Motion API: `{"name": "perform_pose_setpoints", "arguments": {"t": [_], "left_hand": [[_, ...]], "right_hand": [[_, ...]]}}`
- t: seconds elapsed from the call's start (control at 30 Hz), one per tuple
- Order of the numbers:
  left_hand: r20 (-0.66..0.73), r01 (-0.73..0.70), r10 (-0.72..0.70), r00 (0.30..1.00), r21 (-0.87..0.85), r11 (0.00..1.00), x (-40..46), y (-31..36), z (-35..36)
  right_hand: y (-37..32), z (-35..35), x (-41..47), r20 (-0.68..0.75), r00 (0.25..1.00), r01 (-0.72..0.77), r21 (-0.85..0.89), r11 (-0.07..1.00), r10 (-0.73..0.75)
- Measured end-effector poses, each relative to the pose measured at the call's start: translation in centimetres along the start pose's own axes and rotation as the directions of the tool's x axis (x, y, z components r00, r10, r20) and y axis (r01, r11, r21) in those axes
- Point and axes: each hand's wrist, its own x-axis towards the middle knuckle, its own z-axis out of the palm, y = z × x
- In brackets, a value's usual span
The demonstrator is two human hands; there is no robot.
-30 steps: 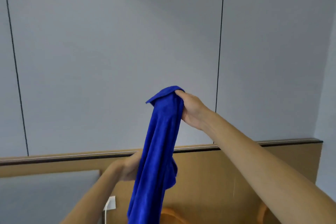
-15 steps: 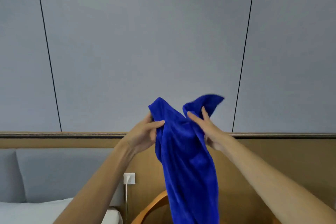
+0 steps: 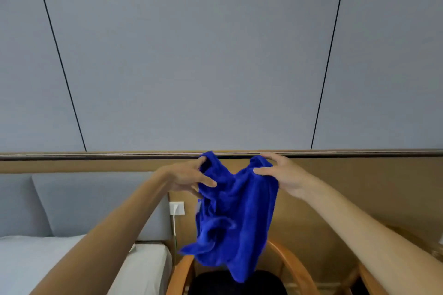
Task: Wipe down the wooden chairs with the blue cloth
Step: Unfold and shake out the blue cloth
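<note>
The left hand [image 3: 185, 178] and right hand [image 3: 285, 175] each pinched a top corner of the blue cloth [image 3: 236, 213], their grip holding it above a wooden chair [image 3: 294, 268].

Soft even light, wide-angle bowing
</note>
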Motion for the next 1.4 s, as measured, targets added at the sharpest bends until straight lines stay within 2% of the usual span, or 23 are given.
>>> {"name": "perform_pose_setpoints", "arguments": {"t": [0.07, 0.13, 0.2, 0.27, 0.33, 0.4, 0.5, 0.53, 0.6, 0.67, 0.73, 0.8, 0.9, 0.93, 0.97, 1.03, 1.07, 1.1, 1.13, 1.17, 1.3, 1.33, 1.4], "left_hand": [[-0.119, 0.017, -0.020, 0.993, -0.026, 1.000, 0.4, -0.9, -0.5], [-0.302, 0.000, -0.062, 0.951, -0.201, 0.980, 1.0, -1.5, -0.9], [-0.431, -0.109, -0.081, 0.899, -0.396, 0.912, 1.4, -1.6, -1.1], [-0.482, -0.229, -0.053, 0.875, -0.506, 0.831, 1.5, -1.7, -1.3], [-0.436, -0.289, 0.041, 0.899, -0.522, 0.802, 1.8, -1.6, -1.4], [-0.384, -0.299, 0.133, 0.914, -0.412, 0.861, 2.2, -1.3, -1.0], [-0.433, -0.284, 0.269, 0.861, 0.030, 0.958, 3.2, -1.0, -0.4], [-0.433, -0.259, 0.341, 0.834, 0.239, 0.936, 3.5, -0.9, -0.4], [-0.430, -0.158, 0.479, 0.765, 0.595, 0.788, 4.0, -1.1, -0.7], [-0.464, -0.145, 0.537, 0.704, 0.646, 0.749, 4.4, -1.3, -0.7], [-0.500, -0.259, 0.507, 0.702, 0.484, 0.836, 5.1, -1.3, 0.4], [-0.487, -0.384, 0.397, 0.778, 0.132, 0.914, 5.8, -0.9, 2.3], [-0.355, -0.455, 0.358, 0.863, -0.241, 0.857, 6.3, 0.1, 5.0], [-0.320, -0.460, 0.361, 0.876, -0.331, 0.824, 6.4, 0.5, 5.8], [-0.300, -0.463, 0.364, 0.882, -0.402, 0.790, 6.5, 1.0, 6.6], [-0.317, -0.487, 0.375, 0.871, -0.468, 0.737, 6.6, 1.9, 8.4], [-0.348, -0.511, 0.381, 0.856, -0.465, 0.723, 6.6, 2.4, 9.3], [-0.379, -0.534, 0.389, 0.840, -0.446, 0.718, 6.6, 2.9, 10.1], [-0.397, -0.551, 0.400, 0.826, -0.421, 0.721, 6.7, 3.3, 10.9], [-0.399, -0.562, 0.415, 0.817, -0.395, 0.727, 6.8, 3.8, 11.5], [-0.333, -0.579, 0.486, 0.808, -0.298, 0.759, 7.1, 5.0, 13.7], [-0.307, -0.575, 0.497, 0.812, -0.274, 0.771, 7.3, 5.2, 14.2], [-0.260, -0.567, 0.512, 0.819, -0.231, 0.790, 7.6, 5.4, 15.9]], "right_hand": [[0.4, -0.6, 0.0, -0.165, 0.986, 0.023, -0.063, 0.998, -0.033], [0.7, -1.6, 0.1, -0.183, 0.981, 0.044, -0.121, 0.992, -0.066], [0.9, -2.6, 0.0, -0.169, 0.981, 0.068, -0.161, 0.985, -0.095], [0.9, -3.3, -0.1, -0.179, 0.975, 0.101, -0.156, 0.983, -0.129], [1.0, -3.8, -0.3, -0.203, 0.968, 0.119, -0.149, 0.982, -0.149], [1.3, -4.3, -0.4, -0.233, 0.959, 0.121, -0.181, 0.976, -0.162], [1.6, -5.3, -1.0, -0.345, 0.904, 0.128, -0.345, 0.930, -0.252], [1.7, -6.0, -1.3, -0.381, 0.880, 0.098, -0.439, 0.893, -0.284], [1.9, -7.5, -2.1, -0.438, 0.847, 0.021, -0.537, 0.843, -0.300], [2.5, -8.9, -3.2, -0.462, 0.834, -0.044, -0.598, 0.800, -0.301], [3.4, -10.0, -4.5, -0.446, 0.819, -0.143, -0.767, 0.626, -0.361], [4.5, -10.7, -6.0, -0.447, 0.800, -0.250, -0.855, 0.455, -0.401], [6.0, -11.8, -8.7, -0.529, 0.756, -0.443, -0.847, 0.295, -0.384], [6.4, -12.1, -9.7, -0.572, 0.738, -0.484, -0.818, 0.310, -0.358], [6.5, -12.4, -10.6, -0.633, 0.705, -0.500, -0.763, 0.409, -0.320], [6.5, -12.8, -12.3, -0.783, 0.608, -0.396, -0.440, 0.806, -0.128], [6.5, -13.1, -13.0, -0.807, 0.589, -0.265, -0.131, 0.955, 0.052], [6.4, -13.3, -13.9, -0.775, 0.602, -0.109, 0.159, 0.981, 0.192], [6.4, -13.7, -14.9, -0.744, 0.607, 0.014, 0.361, 0.932, 0.279], [6.5, -14.1, -15.9, -0.729, 0.595, 0.083, 0.474, 0.877, 0.338], [7.4, -15.6, -19.8, -0.756, 0.480, 0.242, 0.602, 0.761, 0.445], [7.6, -15.9, -20.7, -0.781, 0.458, 0.203, 0.558, 0.805, 0.425], [8.5, -17.3, -23.0, -0.875, 0.415, -0.101, 0.228, 0.968, 0.249]]}}
